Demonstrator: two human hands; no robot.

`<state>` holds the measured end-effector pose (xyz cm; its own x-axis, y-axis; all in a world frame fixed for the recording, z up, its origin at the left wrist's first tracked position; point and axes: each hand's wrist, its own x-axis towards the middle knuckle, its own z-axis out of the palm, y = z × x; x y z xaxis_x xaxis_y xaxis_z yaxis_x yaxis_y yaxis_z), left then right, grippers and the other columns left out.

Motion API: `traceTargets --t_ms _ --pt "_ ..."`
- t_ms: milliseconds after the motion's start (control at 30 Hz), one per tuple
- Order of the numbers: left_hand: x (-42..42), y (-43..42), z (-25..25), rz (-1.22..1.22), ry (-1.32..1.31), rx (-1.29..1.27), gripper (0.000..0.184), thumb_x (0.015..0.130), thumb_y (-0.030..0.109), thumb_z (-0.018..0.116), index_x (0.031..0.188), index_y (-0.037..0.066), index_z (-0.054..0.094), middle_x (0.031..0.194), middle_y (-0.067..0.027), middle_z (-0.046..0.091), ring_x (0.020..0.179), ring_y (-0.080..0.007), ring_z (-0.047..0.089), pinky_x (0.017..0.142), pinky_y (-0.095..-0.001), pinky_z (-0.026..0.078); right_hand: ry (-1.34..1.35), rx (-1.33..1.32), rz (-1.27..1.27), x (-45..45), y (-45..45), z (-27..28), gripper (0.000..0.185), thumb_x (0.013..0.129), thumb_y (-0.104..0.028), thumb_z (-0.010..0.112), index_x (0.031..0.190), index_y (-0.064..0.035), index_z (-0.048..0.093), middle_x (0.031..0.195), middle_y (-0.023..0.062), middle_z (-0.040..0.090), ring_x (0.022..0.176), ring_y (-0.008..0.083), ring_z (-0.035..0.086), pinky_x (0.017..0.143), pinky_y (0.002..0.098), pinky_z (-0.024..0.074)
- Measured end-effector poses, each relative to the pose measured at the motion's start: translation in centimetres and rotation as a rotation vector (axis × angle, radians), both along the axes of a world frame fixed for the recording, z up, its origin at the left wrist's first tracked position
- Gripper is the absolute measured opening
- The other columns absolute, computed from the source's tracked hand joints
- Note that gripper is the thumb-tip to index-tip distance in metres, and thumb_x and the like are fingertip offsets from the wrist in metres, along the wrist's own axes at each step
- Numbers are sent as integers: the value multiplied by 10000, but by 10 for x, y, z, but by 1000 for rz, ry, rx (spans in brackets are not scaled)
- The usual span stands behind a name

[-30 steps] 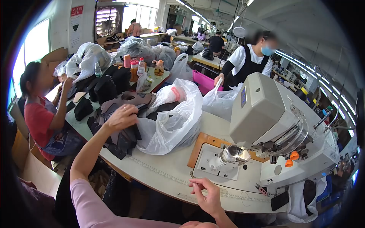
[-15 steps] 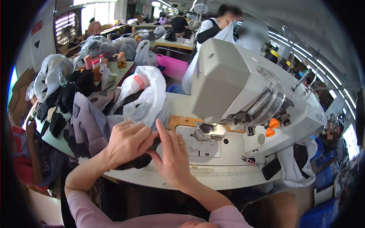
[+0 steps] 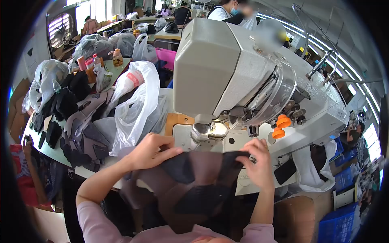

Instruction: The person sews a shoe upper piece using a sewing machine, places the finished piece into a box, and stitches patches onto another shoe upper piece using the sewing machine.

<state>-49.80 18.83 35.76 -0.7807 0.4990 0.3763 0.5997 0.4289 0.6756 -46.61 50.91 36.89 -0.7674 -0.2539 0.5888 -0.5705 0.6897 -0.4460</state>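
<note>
A piece of dark grey and black panelled fabric is stretched between my two hands, its lower part blurred and hanging over the table's front edge. My left hand pinches the upper left edge, thumb on top. At the upper right corner, my right hand has it between thumb and fingers. Just beyond the cloth stands a large grey sewing machine. Its needle area lies behind the fabric's top edge, apart from it. The cloth covers part of the machine bed.
Left of the machine lie a white plastic bag and a heap of similar fabric pieces. A black phone and a white bag with dark cloth are at right. Another person stands behind the machine.
My hands, close together before over the table edge, have spread apart, the right one moving right. The dark fabric is now stretched out between them. The view has shifted nearer the machine.
</note>
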Motion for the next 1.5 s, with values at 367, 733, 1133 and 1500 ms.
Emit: traceTargets --t_ms 367,733,1133,1500 --pt "-79 59 -22 196 270 309 178 750 19 565 904 -50 623 712 -247 594 619 -348 619 616 -394 503 -271 33 -227 -76 44 -59 291 887 -156 625 1107 29 577 1019 173 626 875 315 592 807 394 464" --pt "-114 -60 -17 975 617 -106 348 816 111 629 1156 58 574 1040 -150 607 957 -330 583 854 -437 441 -283 -325 120 -85 -22 -44 194 936 -112 588 1051 44 577 982 85 610 895 183 561 830 323 449" --pt "-176 -91 -55 722 171 181 214 824 0 498 956 -14 667 799 -158 682 776 -271 685 699 -335 522 -192 -532 170 -84 -30 -53 182 941 -105 580 1074 17 560 1009 68 586 910 156 551 842 311 449" --pt "-199 -153 -86 725 250 -721 301 756 -11 574 1052 -16 516 844 -246 652 873 -415 646 753 -480 496 -194 -547 159 -92 -23 -74 291 939 -90 588 1190 9 478 1050 80 603 943 140 575 839 292 462"
